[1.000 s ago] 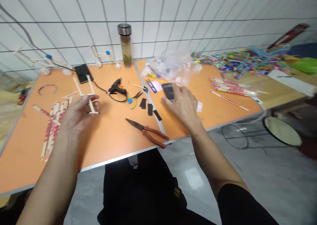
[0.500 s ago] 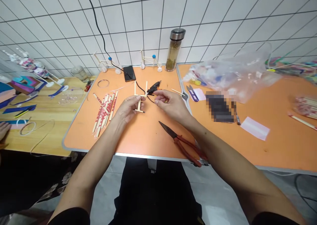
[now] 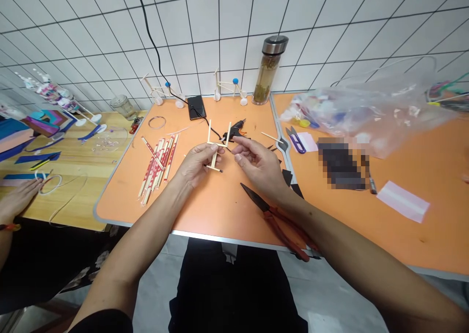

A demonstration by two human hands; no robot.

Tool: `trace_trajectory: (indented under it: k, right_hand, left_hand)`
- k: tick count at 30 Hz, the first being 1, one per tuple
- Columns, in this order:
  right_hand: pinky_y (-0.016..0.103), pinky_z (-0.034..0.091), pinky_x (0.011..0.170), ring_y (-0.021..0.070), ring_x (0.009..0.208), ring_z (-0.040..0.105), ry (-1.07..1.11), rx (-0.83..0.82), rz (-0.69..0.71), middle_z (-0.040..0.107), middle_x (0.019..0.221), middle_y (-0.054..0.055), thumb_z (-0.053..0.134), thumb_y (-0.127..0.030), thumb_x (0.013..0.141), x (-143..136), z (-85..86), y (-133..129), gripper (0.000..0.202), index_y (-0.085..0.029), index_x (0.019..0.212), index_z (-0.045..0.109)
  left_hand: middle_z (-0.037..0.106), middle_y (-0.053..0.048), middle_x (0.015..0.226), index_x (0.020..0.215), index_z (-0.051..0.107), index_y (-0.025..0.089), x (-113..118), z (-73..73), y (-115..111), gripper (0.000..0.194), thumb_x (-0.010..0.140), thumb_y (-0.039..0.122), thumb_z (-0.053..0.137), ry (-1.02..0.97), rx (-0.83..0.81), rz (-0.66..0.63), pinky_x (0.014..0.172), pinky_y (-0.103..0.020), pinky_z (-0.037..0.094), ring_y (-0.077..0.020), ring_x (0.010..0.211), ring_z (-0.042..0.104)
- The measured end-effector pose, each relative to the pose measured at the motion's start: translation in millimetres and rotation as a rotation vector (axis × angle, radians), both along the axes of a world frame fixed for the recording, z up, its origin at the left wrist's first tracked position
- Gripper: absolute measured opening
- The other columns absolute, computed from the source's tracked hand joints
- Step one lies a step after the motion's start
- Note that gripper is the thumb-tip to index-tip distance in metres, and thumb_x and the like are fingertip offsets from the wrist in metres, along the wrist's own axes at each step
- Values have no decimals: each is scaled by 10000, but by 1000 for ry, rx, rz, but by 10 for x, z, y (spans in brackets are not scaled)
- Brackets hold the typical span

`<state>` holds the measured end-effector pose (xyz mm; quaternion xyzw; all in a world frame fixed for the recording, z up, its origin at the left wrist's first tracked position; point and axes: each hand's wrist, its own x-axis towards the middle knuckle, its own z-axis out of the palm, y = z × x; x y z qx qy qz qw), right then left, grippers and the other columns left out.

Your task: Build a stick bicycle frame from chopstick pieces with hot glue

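My left hand (image 3: 198, 164) pinches a small frame of pale wooden sticks (image 3: 214, 158). Two prongs of the frame point up from a crossbar, and a shorter bar with dark ends sits at the bottom. Just right of it hovers my right hand (image 3: 262, 169), its thumb and index finger apart with nothing visible between them. Beyond the hands a black glue gun (image 3: 234, 130) lies on the orange table (image 3: 212, 206). Long-nosed pliers (image 3: 269, 215) with red handles rest under my right wrist, jaws pointing away from me.
Paper-wrapped chopsticks (image 3: 157, 169) lie left. Behind stand two stick models (image 3: 229, 88), a phone (image 3: 197, 108) and a tea bottle (image 3: 269, 71). Purple snips (image 3: 296, 141), black scraps (image 3: 287, 177) and a plastic bag (image 3: 366, 108) are right. Another person's hand (image 3: 22, 196) rests on the left table.
The view has shifted, so the table things sit differently in it. My left hand still holds the stick frame, my right hand stays beside it. The other person's hand shows more fully.
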<state>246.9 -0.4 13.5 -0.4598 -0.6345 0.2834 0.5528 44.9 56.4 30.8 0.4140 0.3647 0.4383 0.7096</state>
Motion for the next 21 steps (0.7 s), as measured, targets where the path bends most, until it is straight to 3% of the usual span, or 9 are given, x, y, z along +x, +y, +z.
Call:
trace_trajectory:
  k: [9, 21]
  right_hand:
    - [353, 614, 767, 206, 950, 750, -111, 148, -3, 803, 1138, 77, 633, -214, 1053, -42, -64, 3, 423, -236, 1457, 755]
    - [350, 605, 764, 213, 986, 748, -156, 181, -12, 803, 1143, 70, 627, -205, 1064, -40, -76, -9, 422, -256, 1463, 752]
  left_hand:
    - [806, -18, 862, 892, 827, 160, 4, 6, 1, 475, 634, 454, 1098, -30, -20, 41, 616, -187, 549, -78, 644, 690]
    - [805, -21, 850, 884, 820, 147, 28, 1, -7, 460, 648, 436, 1089, -48, -21, 34, 617, -189, 549, -77, 639, 690]
